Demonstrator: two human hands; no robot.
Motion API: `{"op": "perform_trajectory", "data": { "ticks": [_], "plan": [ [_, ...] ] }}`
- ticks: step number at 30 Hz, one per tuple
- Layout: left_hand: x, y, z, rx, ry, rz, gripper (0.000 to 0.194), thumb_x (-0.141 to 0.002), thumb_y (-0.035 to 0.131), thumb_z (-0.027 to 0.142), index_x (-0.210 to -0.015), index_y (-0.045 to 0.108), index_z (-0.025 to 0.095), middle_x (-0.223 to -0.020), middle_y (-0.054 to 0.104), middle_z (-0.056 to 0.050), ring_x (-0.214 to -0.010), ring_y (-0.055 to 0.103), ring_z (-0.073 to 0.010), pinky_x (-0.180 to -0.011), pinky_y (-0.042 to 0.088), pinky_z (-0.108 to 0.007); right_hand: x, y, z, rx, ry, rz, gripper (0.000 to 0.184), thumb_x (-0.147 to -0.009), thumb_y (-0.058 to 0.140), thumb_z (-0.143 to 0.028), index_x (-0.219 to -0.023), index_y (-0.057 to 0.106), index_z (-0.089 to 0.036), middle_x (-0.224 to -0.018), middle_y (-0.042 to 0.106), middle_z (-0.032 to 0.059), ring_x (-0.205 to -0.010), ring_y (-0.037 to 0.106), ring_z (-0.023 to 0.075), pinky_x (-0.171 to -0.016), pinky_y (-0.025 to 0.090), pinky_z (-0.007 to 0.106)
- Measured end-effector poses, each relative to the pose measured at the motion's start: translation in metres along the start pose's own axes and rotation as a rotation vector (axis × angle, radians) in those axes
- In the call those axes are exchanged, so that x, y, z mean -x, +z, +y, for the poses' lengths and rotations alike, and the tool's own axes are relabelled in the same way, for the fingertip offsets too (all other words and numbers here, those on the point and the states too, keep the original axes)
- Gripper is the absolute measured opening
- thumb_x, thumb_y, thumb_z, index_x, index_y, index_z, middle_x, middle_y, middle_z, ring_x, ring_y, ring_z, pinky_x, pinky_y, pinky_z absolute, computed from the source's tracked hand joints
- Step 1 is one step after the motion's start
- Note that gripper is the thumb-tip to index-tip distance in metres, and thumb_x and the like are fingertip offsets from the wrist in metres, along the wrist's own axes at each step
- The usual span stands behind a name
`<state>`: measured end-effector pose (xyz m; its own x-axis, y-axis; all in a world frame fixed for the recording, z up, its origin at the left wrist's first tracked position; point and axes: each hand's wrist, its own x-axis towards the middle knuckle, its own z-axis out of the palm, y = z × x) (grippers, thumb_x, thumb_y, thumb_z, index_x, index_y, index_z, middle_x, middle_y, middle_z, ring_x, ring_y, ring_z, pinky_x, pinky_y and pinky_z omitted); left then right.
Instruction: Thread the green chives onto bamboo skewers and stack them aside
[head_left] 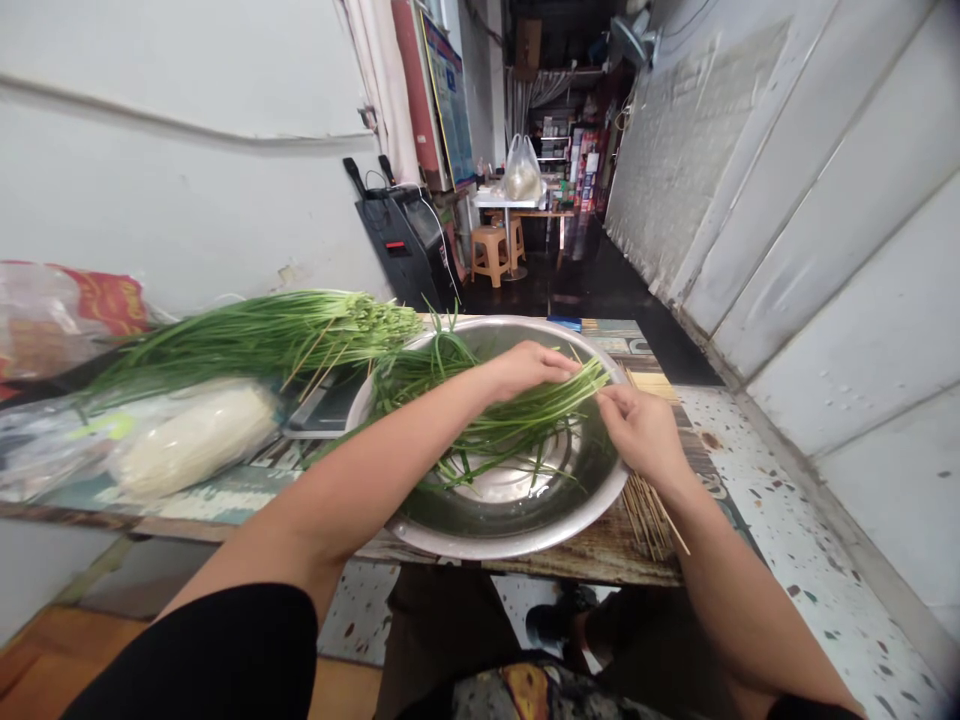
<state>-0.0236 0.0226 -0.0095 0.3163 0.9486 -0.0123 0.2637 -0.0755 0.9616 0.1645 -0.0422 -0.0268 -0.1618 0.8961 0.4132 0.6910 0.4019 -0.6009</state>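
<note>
Green stalks [525, 425] lie in the metal bowl [499, 549] before you, their pale ends reaching its rim at 2 o'clock. Your left hand [529, 370] lies flat over them; its palm is hidden, so its grip cannot be told. Your right hand [641, 430], at 3 o'clock, is curled closed beside those ends, what it pinches too small to make out. Your left forearm hides part of the bowl. Thin sticks [646, 515] lie at 4 o'clock, partly covered by your right wrist. On the worn, painted wooden table [225, 500], a second bunch [247, 335] lies at 10 o'clock, its tips blurred, above a plastic-wrapped white bundle [196, 440]. Beyond, at 12 o'clock, stools [490, 250] stand by a small table [495, 200] in a dim room; a pale wall [847, 190] rises at 2 o'clock.
</note>
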Motion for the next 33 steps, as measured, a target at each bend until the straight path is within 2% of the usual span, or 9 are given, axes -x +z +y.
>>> {"op": "perform_trajectory", "data": {
  "ticks": [2,5,8,11,14,18,24,27,33],
  "plan": [
    [-0.004,-0.014,-0.001,-0.153,-0.018,0.038,0.023,-0.07,0.062,0.009,-0.088,0.075,0.016,-0.087,0.073,-0.006,-0.08,0.064,-0.0156,-0.083,0.047,-0.031,0.0,0.001,0.001,0.001,0.001,-0.005,0.026,-0.081,0.046,-0.032,-0.077,0.067,-0.018,-0.071,0.069,0.0039,-0.063,0.061,0.0174,-0.06,0.041,0.027],
    [-0.01,-0.03,-0.012,-0.52,-0.011,0.266,0.022,-0.074,0.061,0.014,-0.09,0.075,0.016,-0.093,0.072,-0.008,-0.088,0.063,-0.0192,-0.086,0.045,-0.031,-0.001,0.001,0.002,0.026,-0.007,-0.029,0.025,-0.081,0.046,-0.031,-0.076,0.067,-0.018,-0.07,0.069,0.0032,-0.063,0.061,0.0171,-0.061,0.041,0.027],
    [-0.014,-0.035,-0.029,-0.818,-0.042,0.298,0.026,-0.074,0.064,0.026,-0.097,0.074,0.018,-0.103,0.07,-0.009,-0.099,0.06,-0.0252,-0.089,0.042,-0.034,-0.002,0.001,0.002,0.044,-0.014,-0.044,0.024,-0.08,0.046,-0.03,-0.076,0.067,-0.018,-0.069,0.069,0.0027,-0.062,0.06,0.0167,-0.06,0.04,0.026],
    [-0.016,-0.03,-0.041,-0.953,-0.038,0.35,0.031,-0.076,0.062,0.029,-0.105,0.071,0.023,-0.114,0.066,-0.009,-0.109,0.053,-0.029,-0.092,0.038,-0.039,-0.002,0.001,0.002,0.048,-0.009,-0.044,0.024,-0.08,0.047,-0.03,-0.076,0.067,-0.018,-0.067,0.068,0.0023,-0.06,0.06,0.0161,-0.058,0.039,0.026],
    [-0.02,-0.027,-0.045,-0.855,-0.062,0.397,0.04,-0.078,0.058,0.025,-0.118,0.063,0.026,-0.107,0.068,-0.006,-0.104,0.056,-0.0251,-0.092,0.035,-0.039,-0.002,0.0,0.001,0.05,-0.007,-0.046,0.024,-0.08,0.046,-0.03,-0.075,0.067,-0.018,-0.065,0.068,0.0021,-0.059,0.059,0.016,-0.058,0.039,0.026],
    [-0.023,-0.025,-0.043,-0.812,-0.119,0.368,0.027,-0.077,0.059,0.025,-0.102,0.071,0.025,-0.092,0.071,-0.003,-0.096,0.059,-0.0242,-0.093,0.031,-0.043,-0.002,0.0,0.001,0.041,-0.02,-0.049,0.024,-0.08,0.046,-0.03,-0.075,0.066,-0.018,-0.066,0.068,0.0021,-0.06,0.059,0.0161,-0.059,0.039,0.026],
    [-0.016,-0.011,-0.017,-0.866,0.08,0.355,0.03,-0.079,0.051,0.019,-0.097,0.073,0.026,-0.101,0.068,-0.007,-0.101,0.056,-0.025,-0.091,0.037,-0.042,-0.001,0.0,0.001,0.039,-0.007,-0.047,0.024,-0.081,0.046,-0.031,-0.077,0.066,-0.018,-0.066,0.067,0.002,-0.06,0.059,0.0166,-0.058,0.039,0.027],
    [-0.012,-0.001,-0.009,-0.666,0.134,0.309,0.028,-0.076,0.052,0.012,-0.092,0.074,0.019,-0.095,0.069,-0.006,-0.088,0.06,-0.0176,-0.085,0.044,-0.03,-0.001,0.001,0.001,0.029,-0.013,-0.049,0.024,-0.081,0.046,-0.031,-0.077,0.066,-0.019,-0.065,0.067,0.0016,-0.06,0.059,0.0163,-0.058,0.038,0.027],
    [-0.009,0.01,-0.011,-0.109,-0.025,0.305,0.023,-0.077,0.06,0.019,-0.095,0.072,0.012,-0.064,0.064,-0.001,-0.052,0.049,-0.0071,-0.055,0.041,-0.02,-0.001,0.001,0.002,0.017,-0.012,-0.036,0.024,-0.081,0.046,-0.03,-0.077,0.066,-0.018,-0.065,0.066,0.0016,-0.06,0.058,0.0158,-0.058,0.039,0.027]
  ]
}}
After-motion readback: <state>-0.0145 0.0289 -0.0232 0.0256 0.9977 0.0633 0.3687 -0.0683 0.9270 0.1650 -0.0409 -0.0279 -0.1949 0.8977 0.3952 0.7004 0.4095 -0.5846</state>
